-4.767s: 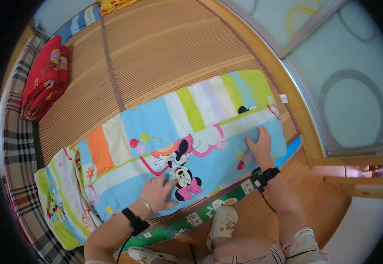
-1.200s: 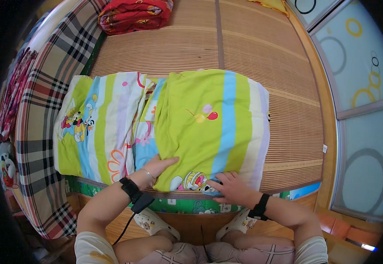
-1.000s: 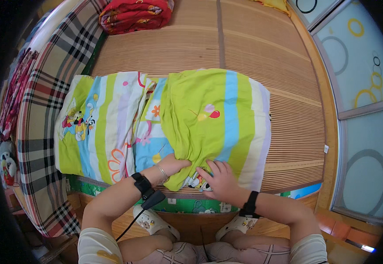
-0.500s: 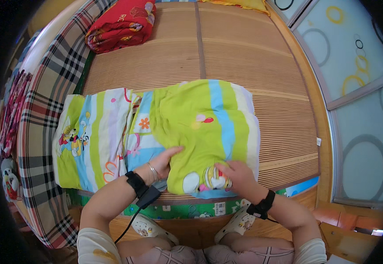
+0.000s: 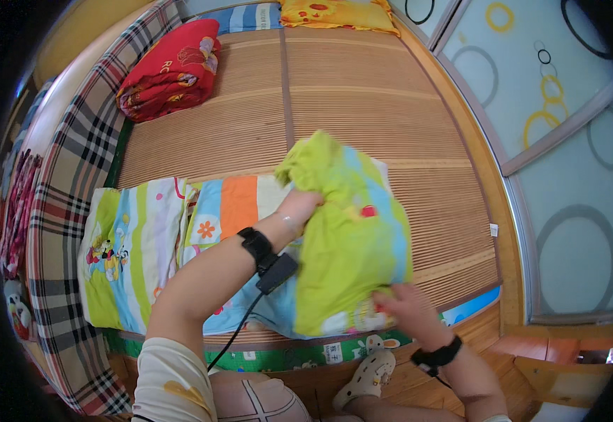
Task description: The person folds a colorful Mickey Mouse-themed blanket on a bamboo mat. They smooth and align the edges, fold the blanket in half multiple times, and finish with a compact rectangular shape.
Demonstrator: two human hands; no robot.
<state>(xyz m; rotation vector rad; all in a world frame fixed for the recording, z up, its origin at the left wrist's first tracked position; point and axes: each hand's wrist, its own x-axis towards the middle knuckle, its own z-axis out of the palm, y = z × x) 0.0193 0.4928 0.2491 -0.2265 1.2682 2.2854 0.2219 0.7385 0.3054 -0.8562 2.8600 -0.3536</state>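
A thin quilt (image 5: 359, 253), lime green with blue and white stripes and cartoon prints, lies across the near end of the bed mat. Its left part (image 5: 134, 246) is flat and layered; the right part is bunched and partly lifted in a fold. My left hand (image 5: 303, 209) is closed on the raised fold near its left edge, some fingers hidden by cloth. At the near right corner, my right hand (image 5: 408, 309), slightly blurred, grips the quilt with its fingertips. Orange, white and flower-print cloth (image 5: 239, 200) shows between the two parts.
A bamboo mat (image 5: 363, 98) covers the bed. At the far end lie a rolled red quilt (image 5: 169, 70), a blue pillow (image 5: 250, 17) and a yellow pillow (image 5: 338, 15). A plaid padded guard (image 5: 74, 162) lines the left side; sliding doors (image 5: 567, 211) stand right.
My left hand has moved up and right, lifting the quilt's right part and baring orange cloth beneath. My right hand has shifted slightly right and nearer. The view has also shifted.
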